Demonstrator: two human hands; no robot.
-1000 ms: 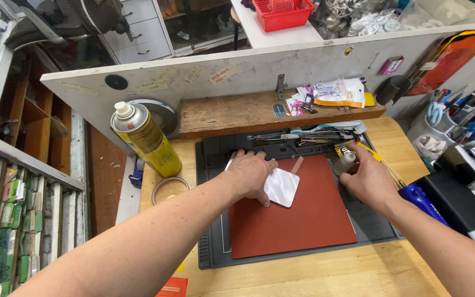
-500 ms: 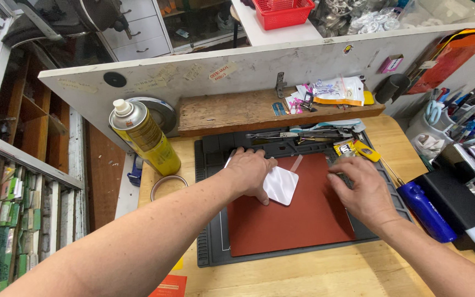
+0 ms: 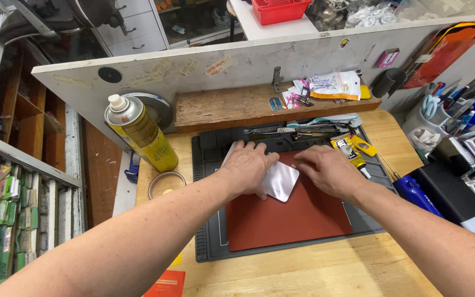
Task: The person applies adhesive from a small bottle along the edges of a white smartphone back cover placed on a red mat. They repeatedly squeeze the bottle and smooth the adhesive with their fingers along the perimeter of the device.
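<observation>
My left hand [image 3: 251, 166] lies flat on a small silver-white rounded plate [image 3: 281, 181], pressing it onto the red-brown mat [image 3: 292, 220]. That mat sits on a dark grey work mat [image 3: 210, 242] on the wooden bench. My right hand [image 3: 328, 170] rests palm down on the red mat just right of the plate, fingertips near the plate's upper right edge, holding nothing. Part of the plate is hidden under my left palm.
A yellow spray can [image 3: 138, 135] stands at the left, a tape ring [image 3: 166, 184] beside it. Tweezers and tools [image 3: 303, 129] line the mat's far edge, a yellow glue tube [image 3: 350, 151] at right. Blue-capped pens [image 3: 468, 110] and a dark box [image 3: 452, 190] sit further right.
My right hand left the tools at the mat's right side and moved left across the red mat to the plate's edge. My left hand stayed on the plate.
</observation>
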